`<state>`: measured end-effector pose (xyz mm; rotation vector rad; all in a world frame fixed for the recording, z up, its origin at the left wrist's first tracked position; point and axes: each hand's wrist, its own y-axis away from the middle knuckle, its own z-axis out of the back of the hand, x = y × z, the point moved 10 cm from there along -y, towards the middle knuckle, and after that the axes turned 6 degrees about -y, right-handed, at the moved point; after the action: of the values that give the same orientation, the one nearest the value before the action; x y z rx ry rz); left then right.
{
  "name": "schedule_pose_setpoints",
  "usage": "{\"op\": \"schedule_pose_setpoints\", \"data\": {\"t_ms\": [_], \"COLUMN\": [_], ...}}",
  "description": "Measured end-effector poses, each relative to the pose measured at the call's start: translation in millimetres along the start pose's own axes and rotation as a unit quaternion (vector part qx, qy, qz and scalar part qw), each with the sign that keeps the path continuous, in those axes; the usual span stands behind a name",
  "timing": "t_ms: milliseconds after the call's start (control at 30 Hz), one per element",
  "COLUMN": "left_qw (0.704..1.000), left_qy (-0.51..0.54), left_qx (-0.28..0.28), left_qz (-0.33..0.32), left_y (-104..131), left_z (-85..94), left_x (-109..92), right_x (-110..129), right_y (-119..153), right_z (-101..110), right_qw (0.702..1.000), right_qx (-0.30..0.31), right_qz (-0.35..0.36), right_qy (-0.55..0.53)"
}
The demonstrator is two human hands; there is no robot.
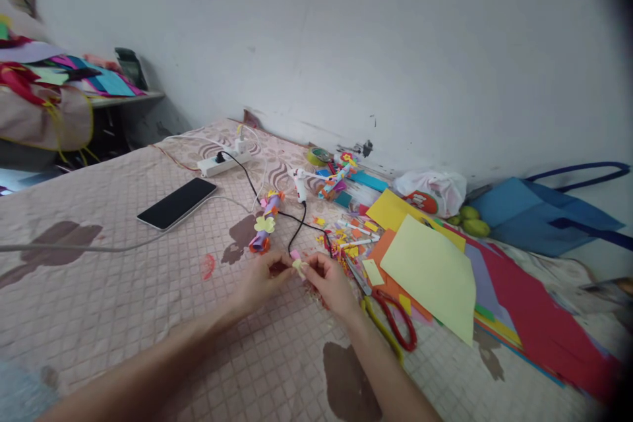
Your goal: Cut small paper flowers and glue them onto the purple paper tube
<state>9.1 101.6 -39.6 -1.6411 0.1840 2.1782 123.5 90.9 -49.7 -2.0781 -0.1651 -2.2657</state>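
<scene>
Between my two hands is a small paper flower (pixel 299 266), pale yellow with a pink piece beside it. My left hand (pixel 266 279) pinches it from the left, fingertips closed. From the other side, my right hand (pixel 331 283) grips it between thumb and fingers. Just beyond my left hand lies a purple paper roll (pixel 260 239) decorated with yellow, pink and orange paper flowers. A white glue gun (pixel 299 186) rests past my hands, its black cord running toward them. Scissors (pixel 395 322) with red and yellow handles lie to the right of my right hand.
A phone or tablet (pixel 177 203) and a power strip (pixel 225 162) with cables are at left. Paper scraps (pixel 353 234), coloured sheets (pixel 430 273), a plastic bag (pixel 432 190), green fruits (pixel 472 223) and a blue bag (pixel 539 214) occupy the right. A wall (pixel 395 59) bounds the back.
</scene>
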Motion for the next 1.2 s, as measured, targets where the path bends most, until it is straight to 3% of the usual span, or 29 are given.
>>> {"op": "schedule_pose_setpoints", "data": {"t_ms": [133, 267, 367, 467, 633, 767, 1000, 1200], "left_qw": [0.996, 0.975, 0.961, 0.948, 0.913, 0.877, 0.838, 0.816], "left_qy": [-0.074, -0.164, -0.202, -0.257, -0.359, -0.445, -0.52, -0.546], "left_qx": [-0.05, -0.15, -0.184, -0.178, -0.172, -0.155, -0.097, -0.072], "left_qz": [0.002, 0.004, 0.037, 0.062, 0.093, 0.095, 0.135, 0.177], "left_y": [4.2, 6.0, 1.2, -9.2, -29.7, -45.9, -64.5, -79.9], "left_z": [18.8, 66.7, 97.9, 110.5, 107.8, 95.9, 77.6, 92.8], "left_x": [-9.2, -19.3, -9.6, 2.2, 0.4, -18.7, -20.4, -16.4], "right_x": [-3.4, -8.5, -10.9, -10.0, -9.5, -8.9, -7.2, -10.1], "right_y": [-1.8, -2.3, -1.4, -0.2, 0.5, 0.4, 2.3, 2.1], "right_z": [9.1, 11.0, 9.5, 9.2, 9.7, 10.9, 11.0, 9.9], "right_qw": [0.999, 0.999, 0.999, 1.0, 1.0, 1.0, 1.0, 1.0], "right_qx": [-0.025, -0.028, -0.023, -0.022, -0.021, -0.021, -0.017, -0.014], "right_qz": [0.01, 0.017, 0.015, 0.014, 0.002, 0.005, 0.007, -0.001], "right_qy": [0.022, 0.037, 0.026, 0.017, 0.012, 0.013, 0.014, 0.002]}}
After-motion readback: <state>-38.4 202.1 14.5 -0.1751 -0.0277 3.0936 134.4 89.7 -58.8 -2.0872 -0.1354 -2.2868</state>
